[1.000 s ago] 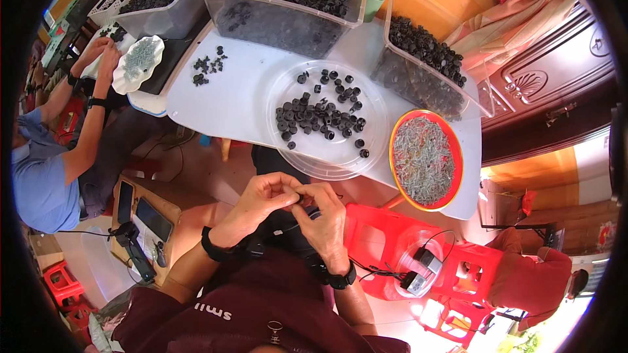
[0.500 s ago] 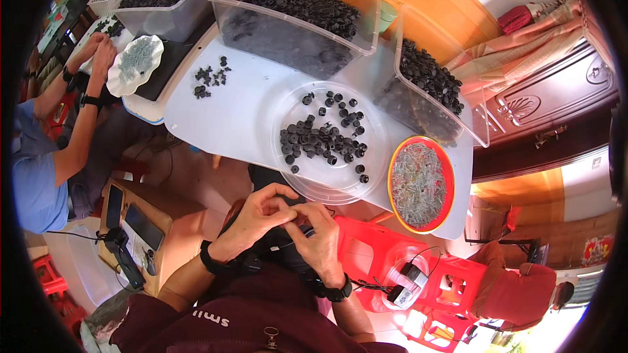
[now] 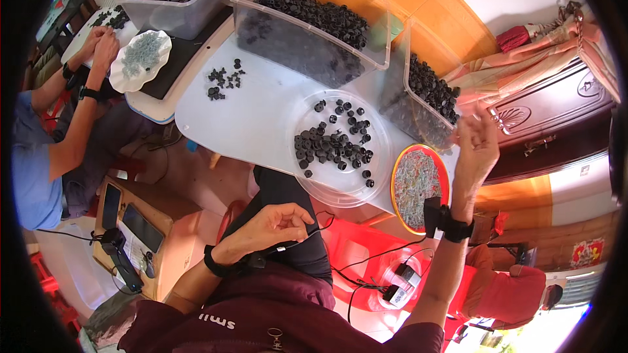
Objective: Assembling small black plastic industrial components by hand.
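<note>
My left hand (image 3: 278, 227) is above my lap with its fingers curled together; anything in its grip is too small or hidden to make out. Stretched far to the right, my right hand (image 3: 476, 147) is at the near edge of a clear bin (image 3: 418, 108) of black plastic parts. Its fingers look loosely apart, slightly blurred, with nothing visible in them. Below that hand stands a red, yellow-rimmed bowl (image 3: 447, 183) of small clear pieces. Left of the bowl, a round clear tray (image 3: 297, 114) carries loose black caps (image 3: 327, 147).
A large clear bin (image 3: 294, 42) of black parts stands at the back of the white table (image 3: 216, 117), near a small pile of black pieces (image 3: 226, 78). At left, another person's hands (image 3: 101, 46) work beside a white scalloped dish (image 3: 127, 84). Red stools (image 3: 356, 242) and cables are at lower right.
My hands were together above my lap, fingers pinched. Now the right has swung far right to the bin, while the left remains above my lap.
</note>
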Tool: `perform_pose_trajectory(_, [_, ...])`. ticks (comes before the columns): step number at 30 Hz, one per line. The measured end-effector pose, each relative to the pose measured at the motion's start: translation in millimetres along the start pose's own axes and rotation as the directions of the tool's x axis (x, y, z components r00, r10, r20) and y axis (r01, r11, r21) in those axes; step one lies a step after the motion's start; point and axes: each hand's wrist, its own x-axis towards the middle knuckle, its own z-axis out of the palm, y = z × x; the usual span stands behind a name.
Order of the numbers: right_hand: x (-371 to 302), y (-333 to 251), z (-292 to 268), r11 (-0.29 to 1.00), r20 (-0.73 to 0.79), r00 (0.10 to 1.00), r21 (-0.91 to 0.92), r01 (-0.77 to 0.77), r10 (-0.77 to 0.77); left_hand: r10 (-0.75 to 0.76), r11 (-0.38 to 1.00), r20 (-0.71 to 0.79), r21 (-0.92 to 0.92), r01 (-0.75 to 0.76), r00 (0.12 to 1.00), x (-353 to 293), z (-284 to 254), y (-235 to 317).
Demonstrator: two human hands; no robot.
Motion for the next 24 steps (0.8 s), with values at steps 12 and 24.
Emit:
perform_pose_trajectory(12, [-63.2, 84.2, 73.3, 0.930, 0.536, 0.843, -0.331, 0.161, 0.045, 0.033, 0.999, -0.030, 0.003, -0.033, 0.999, -8.1, -4.5, -6.6])
perform_pose_trajectory(24, [-65.6, 87.3, 79.5, 0.922, 0.529, 0.849, -0.330, 0.202, 0.004, 0.015, 0.999, -0.026, 0.038, -0.014, 1.000, -8.1, 5.1, -15.1])
